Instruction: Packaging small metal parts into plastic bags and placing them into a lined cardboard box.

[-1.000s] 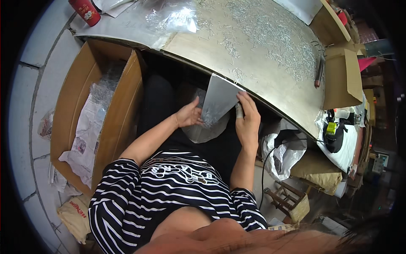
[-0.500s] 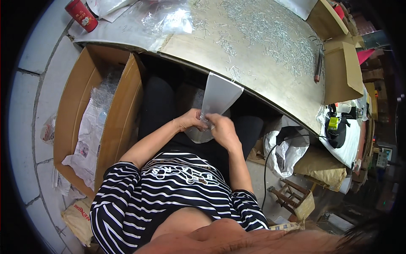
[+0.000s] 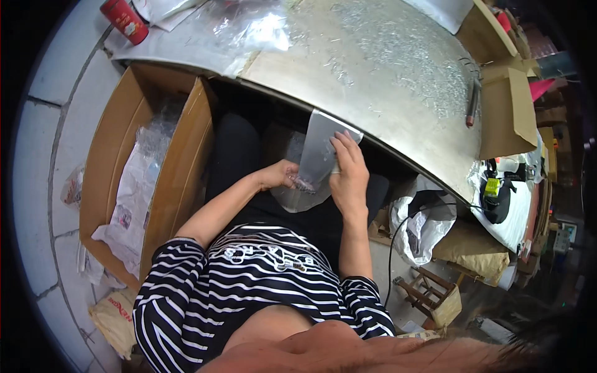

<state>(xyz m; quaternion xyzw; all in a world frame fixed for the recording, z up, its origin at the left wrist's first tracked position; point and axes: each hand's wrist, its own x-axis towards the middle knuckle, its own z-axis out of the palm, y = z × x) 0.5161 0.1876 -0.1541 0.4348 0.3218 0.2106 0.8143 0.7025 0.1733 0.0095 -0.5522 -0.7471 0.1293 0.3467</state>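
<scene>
A grey sheet-like chute [image 3: 318,146] slopes from the table's edge down toward my lap. At its lower end lies a small clump of thin metal pieces [image 3: 303,185], seemingly inside a clear plastic bag. My left hand [image 3: 277,176] is closed beside this clump, thumb and fingers pinching at the bag's edge. My right hand [image 3: 350,174] lies along the chute's right side, fingers stretched up over its surface and holding nothing. Below the hands, a rounded translucent sheet or bag [image 3: 298,202] rests on my lap; its exact kind is unclear.
Many small bent wire pieces [image 3: 398,59] are spread over the metal-topped table [image 3: 298,78]. A dark pen-like tool [image 3: 472,105] lies at its right. A tall cardboard box [image 3: 177,168] holding plastic and paper stands left; a red can [image 3: 126,22] sits far left. A white bag [image 3: 423,230] hangs right.
My right hand has moved from the chute's lower end up and to the right, and its fingers have straightened onto the chute. My left hand has stayed by the lower end.
</scene>
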